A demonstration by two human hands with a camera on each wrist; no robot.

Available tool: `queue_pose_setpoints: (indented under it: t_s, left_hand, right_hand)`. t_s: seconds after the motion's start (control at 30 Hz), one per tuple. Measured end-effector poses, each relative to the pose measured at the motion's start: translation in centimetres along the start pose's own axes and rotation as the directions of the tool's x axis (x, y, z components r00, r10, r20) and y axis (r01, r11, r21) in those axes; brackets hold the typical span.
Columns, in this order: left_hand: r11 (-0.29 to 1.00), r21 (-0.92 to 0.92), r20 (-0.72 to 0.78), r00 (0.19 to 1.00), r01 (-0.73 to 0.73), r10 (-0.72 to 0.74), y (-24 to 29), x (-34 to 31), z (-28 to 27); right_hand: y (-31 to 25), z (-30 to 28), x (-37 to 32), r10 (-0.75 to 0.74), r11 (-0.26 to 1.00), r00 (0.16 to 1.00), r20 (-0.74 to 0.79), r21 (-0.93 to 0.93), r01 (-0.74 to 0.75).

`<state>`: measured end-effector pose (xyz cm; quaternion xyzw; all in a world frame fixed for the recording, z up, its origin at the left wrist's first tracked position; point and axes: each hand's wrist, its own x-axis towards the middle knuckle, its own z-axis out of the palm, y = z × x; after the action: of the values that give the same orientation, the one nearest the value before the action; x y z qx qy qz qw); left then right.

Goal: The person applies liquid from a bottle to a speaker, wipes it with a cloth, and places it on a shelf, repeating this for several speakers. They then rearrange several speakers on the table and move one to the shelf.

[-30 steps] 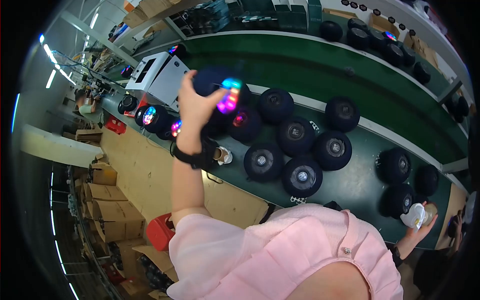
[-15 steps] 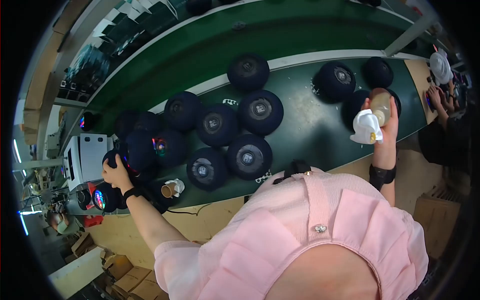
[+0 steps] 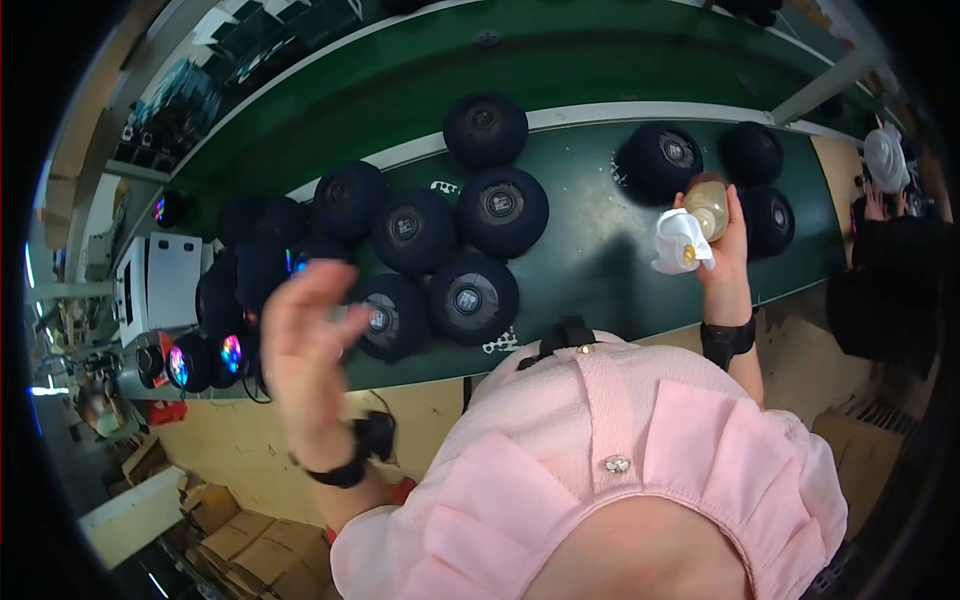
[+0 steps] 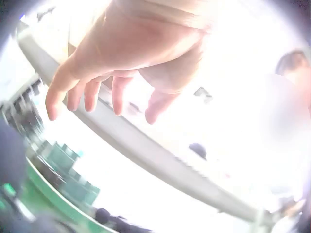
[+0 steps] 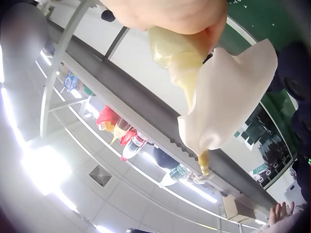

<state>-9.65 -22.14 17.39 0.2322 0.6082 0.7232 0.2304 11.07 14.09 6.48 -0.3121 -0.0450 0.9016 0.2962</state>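
My left hand is blurred in the head view, raised over the bench's near edge with nothing in it. Its fingers hang loosely spread in the left wrist view. On the right, my right hand grips a squeeze bottle of yellowish liquid. White cloth or paper is wrapped about its nozzle, and the yellow tip pokes out. Dark round speakers with grey bases facing up cluster between the hands. Another dark speaker sits just behind the bottle.
A white metal box stands at the left end, with several speakers beside it, some with coloured lights. A ledge runs along the bench's back. Beyond the right end are a white fan and another person's hands.
My left hand carried a lit speaker to the group by the white box, let go, and came back toward me. My right hand, still gripping the bottle, has shifted slightly left since half a second ago.
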Motion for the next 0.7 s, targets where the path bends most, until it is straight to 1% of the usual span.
queue_pose_setpoints:
  t_s: [0.03, 0.07, 0.13, 0.17, 0.2, 0.23, 0.27, 0.33, 0.37, 0.4, 0.47, 0.5, 0.53, 0.6, 0.63, 0.67, 0.7]
  left_hand:
    - [0.988, -0.071, 0.223, 0.967, 0.138, -0.119, -1.2, -0.4, 2.1]
    - [0.954, -0.054, 0.373, 0.892, 0.295, -0.255, -2.5, -0.2, 3.9]
    - [0.938, 0.190, 0.477, 0.809, 0.289, -0.345, -6.3, 0.9, 7.0]
    - [0.890, 0.448, 0.407, 0.866, 0.089, -0.291, -8.1, 1.8, 8.1]
    - [0.734, 0.672, 0.359, 0.910, -0.097, -0.209, -9.8, 3.0, 9.1]
    - [0.575, 0.797, 0.269, 0.961, -0.185, -0.063, -11.7, 4.1, 10.1]
    - [0.384, 0.895, 0.202, 0.974, -0.226, 0.101, -13.4, 5.3, 10.7]
    - [0.221, 0.967, 0.115, 0.992, -0.124, 0.053, -15.1, 8.1, 11.2]
    - [0.192, 0.979, 0.074, 0.997, -0.065, -0.037, -15.7, 9.2, 11.6]
    - [0.192, 0.979, 0.074, 0.997, -0.066, -0.035, -15.8, 9.8, 11.8]
    - [0.160, 0.987, 0.056, 0.961, -0.013, -0.270, -15.9, 10.5, 12.3]
    - [0.124, 0.992, 0.054, 0.975, -0.027, -0.214, -15.9, 10.3, 12.5]
    - [0.126, 0.991, 0.068, 0.975, -0.042, -0.212, -15.8, 10.1, 13.0]
    - [0.096, 0.995, 0.040, 0.956, -0.013, -0.290, -15.5, 9.5, 14.0]
    - [0.065, 0.995, 0.088, 0.962, -0.074, -0.259, -16.0, 9.3, 14.2]
    - [0.069, 0.994, 0.103, 0.959, -0.088, -0.263, -16.4, 9.2, 14.2]
    - [0.135, 0.988, 0.114, 0.939, -0.073, -0.325, -16.7, 9.3, 14.3]
  right_hand:
    - [0.4, -0.1, 0.4, -0.003, 1.000, 1.000, -0.023, -0.012, 0.003]
    - [0.8, -0.4, 0.9, -0.009, 1.000, 0.999, -0.046, -0.013, 0.008]
    - [1.2, -0.8, 1.5, -0.003, 1.000, 0.999, -0.043, -0.028, 0.001]
    - [1.4, -0.6, 1.5, 0.021, 0.999, 0.997, -0.070, -0.030, -0.023]
    - [1.4, -0.5, 1.5, 0.043, 0.998, 0.994, -0.096, -0.031, -0.046]
    - [1.3, -0.6, 1.5, 0.049, 0.998, 0.995, -0.089, -0.031, -0.052]
    - [1.2, -0.7, 1.6, 0.048, 0.998, 0.995, -0.086, -0.031, -0.050]
    - [1.0, -0.9, 1.6, 0.016, 1.000, 0.996, -0.089, -0.021, -0.018]
    - [0.8, -1.0, 1.7, 0.016, 1.000, 0.996, -0.085, -0.022, -0.018]
    - [0.7, -1.3, 1.7, 0.020, 1.000, 0.996, -0.083, -0.019, -0.022]
    - [0.3, -1.6, 1.6, 0.022, 1.000, 0.996, -0.082, -0.014, -0.024]
    - [0.1, -1.7, 1.4, 0.028, 1.000, 0.995, -0.092, -0.009, -0.029]
    - [-0.2, -1.7, 1.3, 0.028, 1.000, 0.994, -0.103, -0.002, -0.028]
    - [-0.7, -2.2, 1.4, 0.015, 1.000, 0.996, -0.089, -0.006, -0.016]
    - [-1.0, -2.4, 1.5, 0.017, 1.000, 0.997, -0.071, -0.020, -0.019]
    - [-1.3, -2.6, 1.5, 0.005, 1.000, 0.997, -0.078, -0.014, -0.006]
    - [-1.6, -2.7, 1.7, -0.009, 0.999, 0.996, -0.090, -0.033, 0.006]
